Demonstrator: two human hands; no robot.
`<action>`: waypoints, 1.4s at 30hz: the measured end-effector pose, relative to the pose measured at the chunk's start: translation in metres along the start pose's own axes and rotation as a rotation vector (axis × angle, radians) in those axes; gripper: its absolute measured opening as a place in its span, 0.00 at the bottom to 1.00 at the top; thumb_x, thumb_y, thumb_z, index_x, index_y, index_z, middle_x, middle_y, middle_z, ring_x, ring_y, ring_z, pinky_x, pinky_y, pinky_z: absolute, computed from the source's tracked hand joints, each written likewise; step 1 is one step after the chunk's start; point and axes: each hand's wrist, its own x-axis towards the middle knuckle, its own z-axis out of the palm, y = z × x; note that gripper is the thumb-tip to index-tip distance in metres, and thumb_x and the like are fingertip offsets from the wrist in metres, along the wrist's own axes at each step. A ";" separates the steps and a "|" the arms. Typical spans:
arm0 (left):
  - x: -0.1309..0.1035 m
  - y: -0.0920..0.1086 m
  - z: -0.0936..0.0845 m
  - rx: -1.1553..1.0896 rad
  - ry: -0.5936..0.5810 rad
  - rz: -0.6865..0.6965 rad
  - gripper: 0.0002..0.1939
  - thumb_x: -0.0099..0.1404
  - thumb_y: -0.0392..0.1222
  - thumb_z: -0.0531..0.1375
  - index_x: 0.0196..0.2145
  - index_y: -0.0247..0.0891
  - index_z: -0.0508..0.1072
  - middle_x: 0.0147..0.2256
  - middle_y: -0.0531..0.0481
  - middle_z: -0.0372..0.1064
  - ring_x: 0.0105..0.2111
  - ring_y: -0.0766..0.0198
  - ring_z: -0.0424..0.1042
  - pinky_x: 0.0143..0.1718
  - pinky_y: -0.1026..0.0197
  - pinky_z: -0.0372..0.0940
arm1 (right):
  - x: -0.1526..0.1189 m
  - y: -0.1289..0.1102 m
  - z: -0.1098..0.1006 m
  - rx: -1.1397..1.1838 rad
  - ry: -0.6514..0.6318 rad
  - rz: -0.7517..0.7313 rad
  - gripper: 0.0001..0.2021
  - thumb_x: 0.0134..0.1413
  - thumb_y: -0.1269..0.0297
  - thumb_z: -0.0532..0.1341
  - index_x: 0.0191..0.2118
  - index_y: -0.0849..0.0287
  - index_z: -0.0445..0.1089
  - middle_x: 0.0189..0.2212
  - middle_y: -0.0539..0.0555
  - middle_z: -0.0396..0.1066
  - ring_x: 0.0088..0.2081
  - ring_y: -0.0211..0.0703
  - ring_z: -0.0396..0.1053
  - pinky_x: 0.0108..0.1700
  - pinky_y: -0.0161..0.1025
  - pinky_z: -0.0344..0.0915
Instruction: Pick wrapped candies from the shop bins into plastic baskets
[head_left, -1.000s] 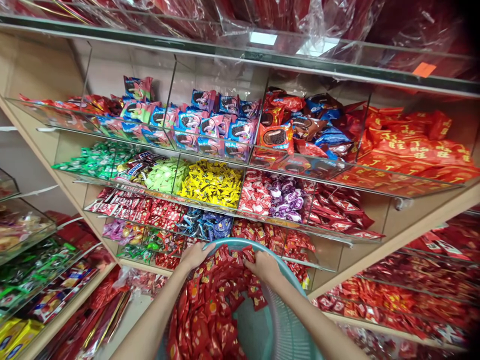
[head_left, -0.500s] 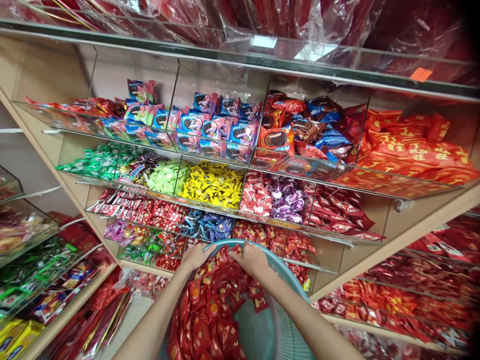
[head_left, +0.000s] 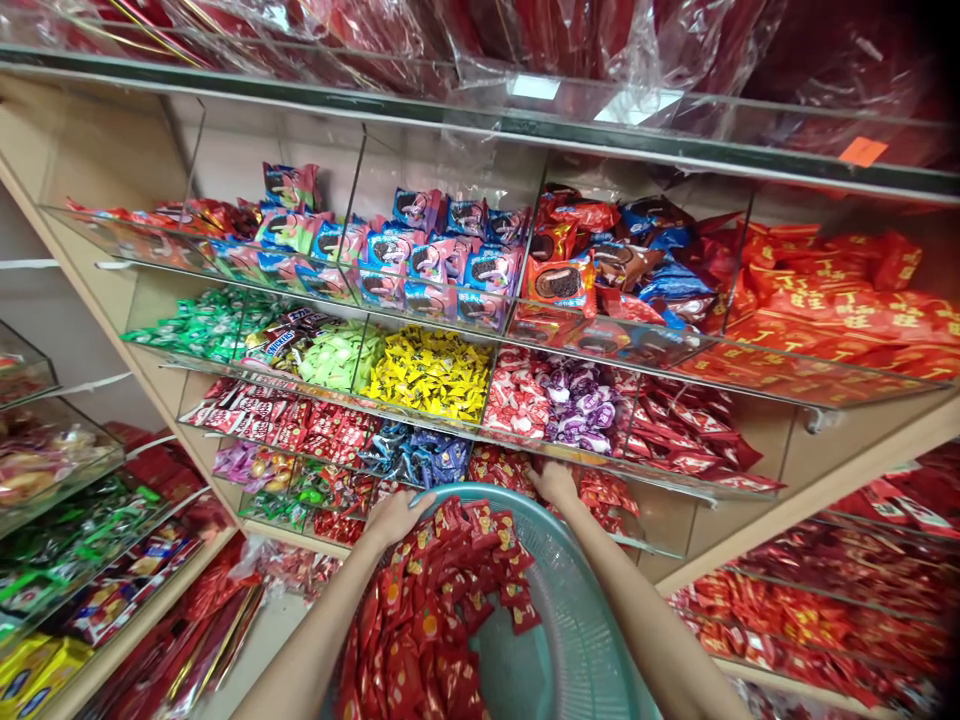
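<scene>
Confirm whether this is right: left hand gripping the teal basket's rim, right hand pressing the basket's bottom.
The right hand is not: the head view shows it beyond the rim of the teal basket, at the shelved red packets. The left hand does grip that rim.

Left hand (head_left: 394, 517) grips teal basket (head_left: 564, 580), right hand (head_left: 556, 485) reaches shelved red packets (head_left: 501, 469).

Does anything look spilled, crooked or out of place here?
Nothing is clearly spilled or damaged. Slightly odd: the red packets in the teal tub heap toward the picture's left, leaving some bottom bare, so the load looks lopsided.
</scene>
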 end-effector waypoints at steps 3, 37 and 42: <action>0.000 0.000 0.000 -0.009 0.004 0.000 0.37 0.53 0.71 0.35 0.34 0.42 0.71 0.36 0.44 0.73 0.39 0.51 0.71 0.35 0.58 0.62 | 0.014 -0.003 0.010 -0.010 -0.047 0.037 0.25 0.51 0.52 0.54 0.48 0.67 0.64 0.48 0.69 0.64 0.51 0.55 0.60 0.48 0.44 0.57; -0.002 0.002 -0.004 -0.015 -0.003 -0.018 0.35 0.54 0.70 0.37 0.34 0.42 0.71 0.38 0.44 0.73 0.41 0.53 0.70 0.37 0.60 0.61 | 0.023 0.003 0.041 0.202 0.009 0.072 0.27 0.41 0.64 0.63 0.50 0.64 0.59 0.46 0.64 0.65 0.49 0.52 0.62 0.48 0.41 0.57; -0.004 0.004 -0.007 -0.008 -0.004 -0.020 0.36 0.54 0.70 0.37 0.35 0.41 0.71 0.38 0.44 0.73 0.40 0.53 0.71 0.36 0.60 0.62 | 0.022 0.003 0.033 0.410 0.089 0.105 0.18 0.46 0.58 0.59 0.40 0.66 0.67 0.39 0.65 0.70 0.43 0.52 0.68 0.44 0.39 0.61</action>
